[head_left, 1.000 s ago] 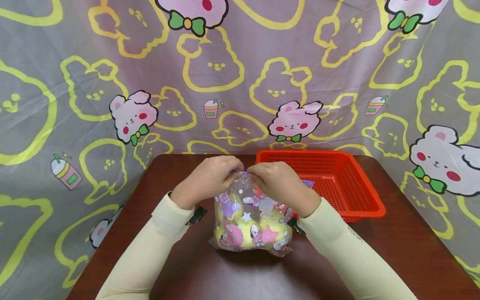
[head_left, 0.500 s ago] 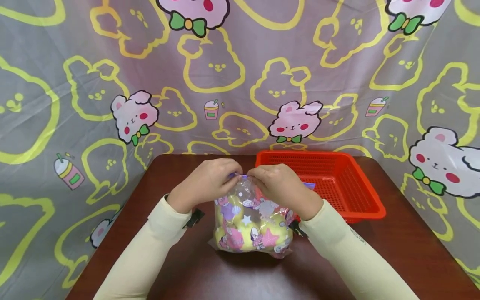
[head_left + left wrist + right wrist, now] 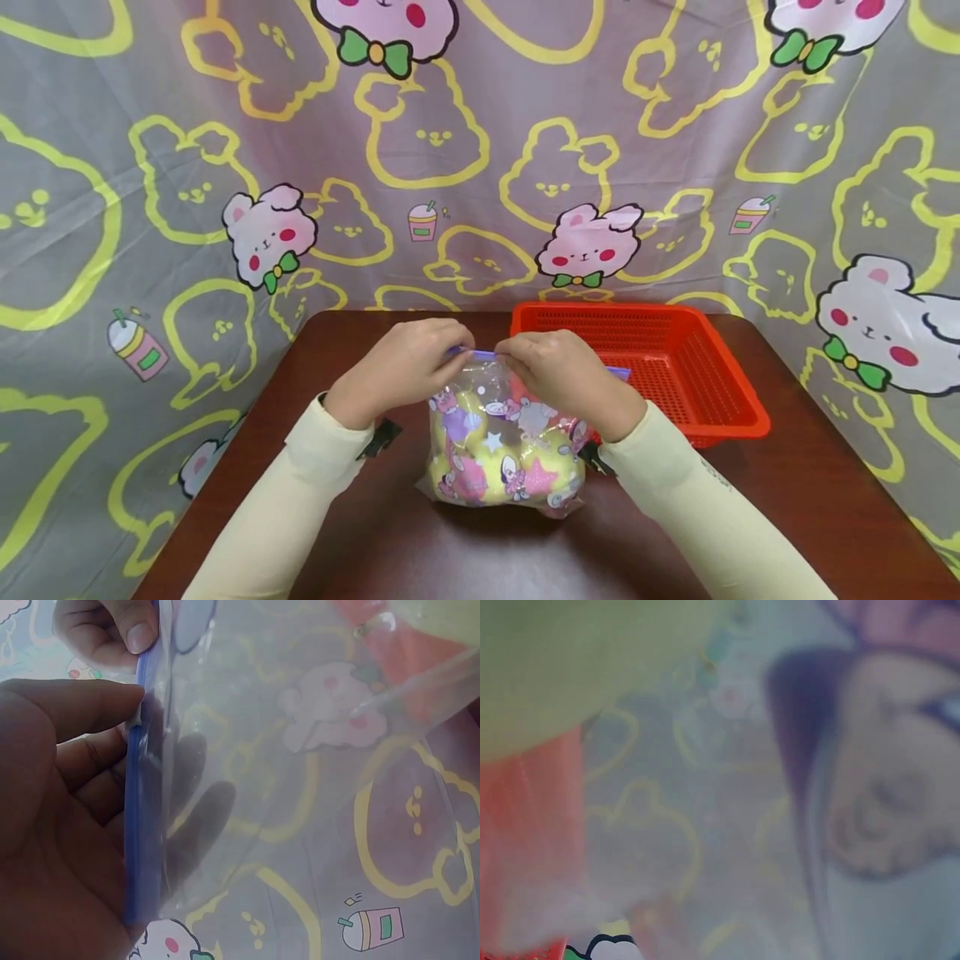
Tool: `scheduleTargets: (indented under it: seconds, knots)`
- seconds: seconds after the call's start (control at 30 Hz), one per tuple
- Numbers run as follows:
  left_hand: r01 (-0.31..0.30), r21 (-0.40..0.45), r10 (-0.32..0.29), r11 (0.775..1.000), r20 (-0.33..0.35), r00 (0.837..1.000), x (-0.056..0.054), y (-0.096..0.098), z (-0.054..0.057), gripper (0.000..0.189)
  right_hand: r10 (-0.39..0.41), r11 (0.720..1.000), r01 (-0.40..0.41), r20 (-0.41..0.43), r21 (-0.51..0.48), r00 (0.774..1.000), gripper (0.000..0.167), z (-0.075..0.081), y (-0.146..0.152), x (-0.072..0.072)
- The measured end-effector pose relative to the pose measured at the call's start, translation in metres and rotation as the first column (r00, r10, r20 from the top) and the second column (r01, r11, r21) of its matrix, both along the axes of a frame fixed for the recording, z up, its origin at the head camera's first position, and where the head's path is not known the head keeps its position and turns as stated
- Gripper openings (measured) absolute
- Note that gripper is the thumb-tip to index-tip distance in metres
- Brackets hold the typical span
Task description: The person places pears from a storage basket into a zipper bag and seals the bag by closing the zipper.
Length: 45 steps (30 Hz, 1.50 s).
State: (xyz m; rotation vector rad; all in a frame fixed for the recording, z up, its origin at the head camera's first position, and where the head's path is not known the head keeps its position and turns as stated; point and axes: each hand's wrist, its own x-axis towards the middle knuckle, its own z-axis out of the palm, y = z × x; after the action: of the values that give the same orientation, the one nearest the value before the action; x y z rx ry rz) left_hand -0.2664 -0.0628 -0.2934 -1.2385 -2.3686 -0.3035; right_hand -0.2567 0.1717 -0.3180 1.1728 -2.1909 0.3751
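Note:
A clear zip bag (image 3: 491,440) printed with pink and purple cartoon figures stands upright on the table, with rounded yellow things (image 3: 487,461) inside. Along its top runs a blue-purple zip strip (image 3: 133,832). My left hand (image 3: 405,364) pinches this strip at the left part of the bag's mouth; in the left wrist view a small pale piece shows under the thumb tip, and other fingers lie behind the clear plastic. My right hand (image 3: 564,372) pinches the strip close by, near the middle. The right wrist view is filled by blurred, printed bag film (image 3: 885,772).
A red perforated plastic basket (image 3: 731,379) stands behind and right of the bag, partly hidden by my right hand. The brown table (image 3: 420,554) ends at a patterned cloth (image 3: 465,200) that hangs at the back and sides.
My left hand has slid left along the bag's top, away from the right hand, and more of the strip shows between them. My right hand has stayed nearly in place.

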Motion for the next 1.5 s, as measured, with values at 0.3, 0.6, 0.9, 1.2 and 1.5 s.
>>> scheduleTargets:
  seconds: [0.3, 0.6, 0.9, 1.2, 1.5]
  knots:
    - [-0.020, 0.005, 0.020, 1.000, 0.004, 1.000, 0.002, -0.009, -0.001, 0.006, -0.001, 1.000, 0.001, -0.003, 0.006, 1.000, 0.019, 0.000, -0.005, 0.001]
    - [-0.045, 0.012, 0.044, 0.999, 0.024, 0.999, 0.006, -0.018, -0.002, 0.007, 0.005, 1.000, -0.005, -0.003, 0.011, 1.000, 0.017, 0.001, -0.011, 0.003]
    - [-0.065, 0.023, 0.064, 0.998, 0.021, 0.998, 0.004, -0.022, -0.004, 0.005, -0.021, 0.993, 0.022, -0.008, 0.115, 1.000, 0.020, 0.011, -0.015, 0.005]
    - [-0.052, 0.029, 0.049, 0.998, 0.099, 0.994, -0.010, -0.017, 0.002, 0.008, -0.072, 0.974, 0.078, -0.035, 0.211, 0.997, 0.013, 0.037, -0.012, 0.003]
    - [-0.054, 0.036, 0.049, 0.998, 0.133, 0.990, -0.012, -0.015, -0.005, 0.005, -0.036, 0.979, 0.037, -0.011, 0.198, 0.999, 0.007, 0.037, -0.028, -0.003]
